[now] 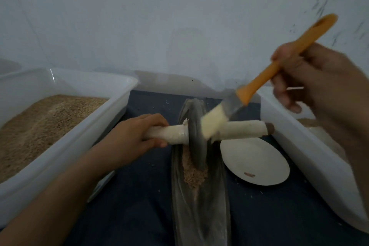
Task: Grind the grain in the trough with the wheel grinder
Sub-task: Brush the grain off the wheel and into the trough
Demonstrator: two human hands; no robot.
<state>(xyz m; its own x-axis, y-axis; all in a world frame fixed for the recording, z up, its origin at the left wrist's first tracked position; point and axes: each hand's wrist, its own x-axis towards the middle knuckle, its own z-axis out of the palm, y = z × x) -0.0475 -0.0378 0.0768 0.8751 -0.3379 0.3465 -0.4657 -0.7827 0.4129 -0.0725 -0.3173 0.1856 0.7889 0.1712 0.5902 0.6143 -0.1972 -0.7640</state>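
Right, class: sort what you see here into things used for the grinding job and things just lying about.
In use: trough; grain; wheel grinder, gripped by left hand; brush, held by right hand.

Lying about: left tub of grain; right tub; white dish.

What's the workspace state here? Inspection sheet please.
Surface: dark cloth, scattered grain specks.
Job's things: wheel grinder upright in trough; ground grain lies in the trough.
Clutter: left tub filled with grain; right tub, contents unclear; white plate beside the trough.
Grippers: left hand grips the grinder's left handle; right hand holds orange-handled brush, bristles at the wheel.
Cables: nothing seen.
Surroundings: pale wall behind.
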